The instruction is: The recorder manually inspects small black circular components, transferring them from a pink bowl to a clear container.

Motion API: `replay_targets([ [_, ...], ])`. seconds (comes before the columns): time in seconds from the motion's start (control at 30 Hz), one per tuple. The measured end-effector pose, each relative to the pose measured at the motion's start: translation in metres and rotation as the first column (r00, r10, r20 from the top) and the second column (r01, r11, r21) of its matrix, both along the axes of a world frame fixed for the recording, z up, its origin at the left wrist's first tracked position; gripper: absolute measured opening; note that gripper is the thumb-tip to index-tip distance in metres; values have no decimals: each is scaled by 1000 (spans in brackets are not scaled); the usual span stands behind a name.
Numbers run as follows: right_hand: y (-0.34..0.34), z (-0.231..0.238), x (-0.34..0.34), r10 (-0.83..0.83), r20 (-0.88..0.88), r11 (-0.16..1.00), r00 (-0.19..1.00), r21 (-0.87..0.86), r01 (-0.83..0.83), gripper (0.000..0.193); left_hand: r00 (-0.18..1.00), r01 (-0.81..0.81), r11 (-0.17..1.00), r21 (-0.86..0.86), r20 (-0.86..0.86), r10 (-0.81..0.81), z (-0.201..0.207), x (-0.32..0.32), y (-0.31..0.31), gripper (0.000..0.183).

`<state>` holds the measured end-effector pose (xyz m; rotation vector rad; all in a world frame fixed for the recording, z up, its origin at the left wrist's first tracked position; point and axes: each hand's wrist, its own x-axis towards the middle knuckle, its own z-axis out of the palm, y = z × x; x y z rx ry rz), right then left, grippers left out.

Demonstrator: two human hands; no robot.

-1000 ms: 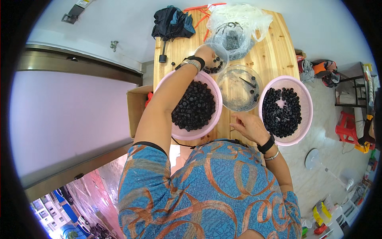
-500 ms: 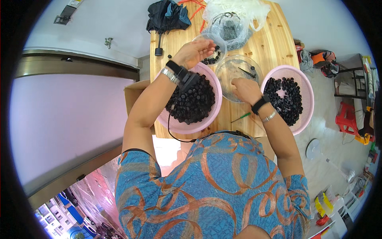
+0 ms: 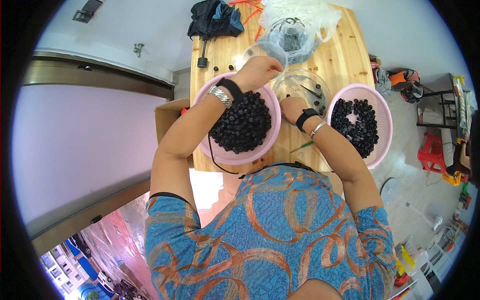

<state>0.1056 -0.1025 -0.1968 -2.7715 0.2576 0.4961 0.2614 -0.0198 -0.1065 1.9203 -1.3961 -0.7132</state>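
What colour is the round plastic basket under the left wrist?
Pale pink round plastic basket; clearest in head view.

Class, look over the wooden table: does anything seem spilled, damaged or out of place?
Two small black pieces lie loose on the tabletop, right of the handle of the folded umbrella. They look stray because similar pieces are gathered in the left pink basket and right pink basket. No damage is evident.

We take this for a workroom by a street [image 3: 112,240]: baskets [image 3: 384,120] of black parts [image 3: 242,125] on a wooden table [image 3: 347,50], a stool [image 3: 432,151], a fan [image 3: 389,190], cars [image 3: 106,280] outside.
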Motion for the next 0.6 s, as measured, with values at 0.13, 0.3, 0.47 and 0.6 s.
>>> replay_targets([
  [0.13, -9, 12, -20, 14, 69, 996, 997, -92, -8, 19, 889, 213, 945, 248, 352, -293, -9, -27, -37, 21],
  [0.3, -11, 62, -64, -367, 273, 897, 889, 356, 261, 13, 720, 257, 821, 510, 466, -514, -56, -52, -64, 17],
  [0.47, -11, 82, -105, -738, 23, 323, 674, 889, 324, 12, 715, 204, 777, 595, 452, -534, -55, -73, -67, 18],
  [0.6, -12, 100, -123, -778, -232, -142, 584, 970, 196, 12, 737, 175, 838, 517, 496, -459, -81, -74, -69, 16],
])
